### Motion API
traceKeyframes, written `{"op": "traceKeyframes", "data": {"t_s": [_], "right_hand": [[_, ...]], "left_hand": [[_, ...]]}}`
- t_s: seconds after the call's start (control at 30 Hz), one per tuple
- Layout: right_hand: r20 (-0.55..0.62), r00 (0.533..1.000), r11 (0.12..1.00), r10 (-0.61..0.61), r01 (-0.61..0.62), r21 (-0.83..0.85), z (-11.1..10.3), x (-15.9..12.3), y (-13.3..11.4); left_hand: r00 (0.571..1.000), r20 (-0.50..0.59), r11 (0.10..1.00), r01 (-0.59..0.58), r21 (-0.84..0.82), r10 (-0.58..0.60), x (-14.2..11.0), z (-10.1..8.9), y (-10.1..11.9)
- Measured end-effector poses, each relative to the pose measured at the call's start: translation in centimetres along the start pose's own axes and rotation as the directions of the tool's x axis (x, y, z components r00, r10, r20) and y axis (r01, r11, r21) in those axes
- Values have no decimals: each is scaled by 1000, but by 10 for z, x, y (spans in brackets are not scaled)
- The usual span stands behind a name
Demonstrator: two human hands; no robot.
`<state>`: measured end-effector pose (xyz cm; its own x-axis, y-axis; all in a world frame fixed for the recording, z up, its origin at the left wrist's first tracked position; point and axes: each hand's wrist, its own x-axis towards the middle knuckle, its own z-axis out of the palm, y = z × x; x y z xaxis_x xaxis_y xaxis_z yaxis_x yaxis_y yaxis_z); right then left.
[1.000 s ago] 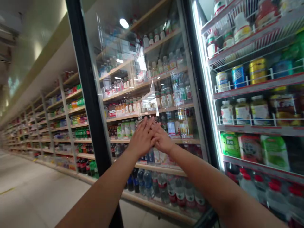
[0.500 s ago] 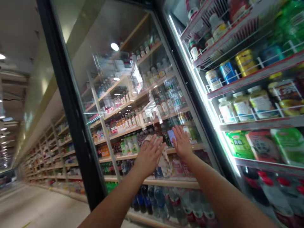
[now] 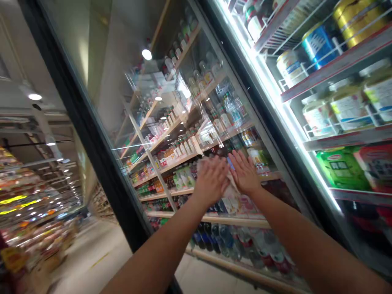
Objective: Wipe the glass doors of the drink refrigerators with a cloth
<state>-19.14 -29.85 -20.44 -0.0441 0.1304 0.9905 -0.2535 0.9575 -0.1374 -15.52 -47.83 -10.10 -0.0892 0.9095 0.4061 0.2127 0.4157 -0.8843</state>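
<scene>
My left hand [image 3: 211,181] lies flat with its fingers stretched out against the glass door [image 3: 104,85]. Beside it on the right, my right hand [image 3: 245,173] is also open, its palm towards the glass and fingers pointing up. A small bluish-violet patch shows at the right hand's fingertips; I cannot tell whether it is an object or a reflection. Whitish shapes around the left hand are blurred. Through or in the glass appear shelves of bottles [image 3: 211,237]. A black frame [image 3: 92,151] edges the door on the left.
On the right, lit cooler shelves [image 3: 343,136] hold jars, cans and a green pack [image 3: 344,169]. A bright light strip [image 3: 284,106] runs down the cooler's edge. At the left, pale floor [image 3: 104,249] leads past blurred store displays [image 3: 36,220].
Both hands sit further right in the picture and closer together, still against the glass. The view has turned left, so more of the aisle shows and the cooler shelves have slid right.
</scene>
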Motion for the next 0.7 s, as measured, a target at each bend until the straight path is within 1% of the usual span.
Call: {"op": "traceKeyframes", "data": {"t_s": [0.03,0.07,0.1,0.13,0.17,0.2,0.23,0.27,0.3,0.33,0.37,0.4,0.43,0.47,0.5,0.53,0.57,0.6,0.63,0.67,0.7], "right_hand": [[-6,1000,1000,-5,5,7,0,0,1],[-13,1000,1000,-6,6,10,1,-1,1],[-20,1000,1000,-5,5,8,1,-1,1],[-27,1000,1000,-3,3,3,1,-1,1],[-33,999,1000,-1,1,-3,1,-1,1],[-37,999,1000,1,-1,-9,1,-1,0],[-37,999,1000,1,-1,-12,1,-1,0],[-33,999,1000,0,-1,-13,1,-1,0],[-27,1000,1000,1,-2,-12,0,-1,0],[-20,1000,1000,6,-6,-11,-1,-1,-1],[-11,1000,1000,12,-12,-8,-1,-1,-1],[-4,1000,1000,19,-19,-6,-2,-1,-1],[2,1000,1000,27,-27,-3,-2,-1,-1],[7,999,999,34,-34,0,-3,-1,-1],[13,999,999,40,-40,3,-3,-1,-1],[18,999,999,42,-43,5,-3,-1,-1],[23,999,999,42,-43,6,-4,-1,-1],[26,999,999,42,-42,7,-4,-2,-1],[29,999,999,42,-42,6,-4,-2,-1],[27,999,999,43,-44,5,-3,-2,-1],[24,999,999,44,-45,5,-3,-3,0]], "left_hand": [[994,23,995,-105,-3,105,1,4,9],[984,42,985,-171,-4,171,2,5,10],[983,55,985,-175,1,174,4,3,3],[991,59,992,-123,13,122,6,-2,-11],[998,54,999,-28,29,26,8,-9,-31],[994,34,994,104,44,-106,9,-18,-54],[967,-6,965,256,51,-256,10,-28,-79],[905,-56,904,424,50,-421,8,-38,-102],[829,-107,831,556,33,-550,6,-45,-120],[743,-146,751,661,5,-653,2,-51,-132],[674,-168,686,727,-17,-719,-3,-53,-137],[635,-178,649,760,-31,-752,-9,-52,-133],[644,-170,657,753,-33,-746,-16,-48,-122],[697,-145,708,706,-28,-702,-23,-42,-105],[767,-122,774,633,-20,-630,-31,-34,-84],[882,-53,883,468,-26,-469,-38,-26,-62],[949,-3,949,314,-43,-314,-44,-19,-43],[994,50,992,96,-78,-93,-49,-14,-29],[988,93,987,-109,-118,121,-51,-11,-23],[965,116,966,-219,-137,235,-51,-11,-24],[955,132,960,-246,-136,264,-49,-14,-35]]}}
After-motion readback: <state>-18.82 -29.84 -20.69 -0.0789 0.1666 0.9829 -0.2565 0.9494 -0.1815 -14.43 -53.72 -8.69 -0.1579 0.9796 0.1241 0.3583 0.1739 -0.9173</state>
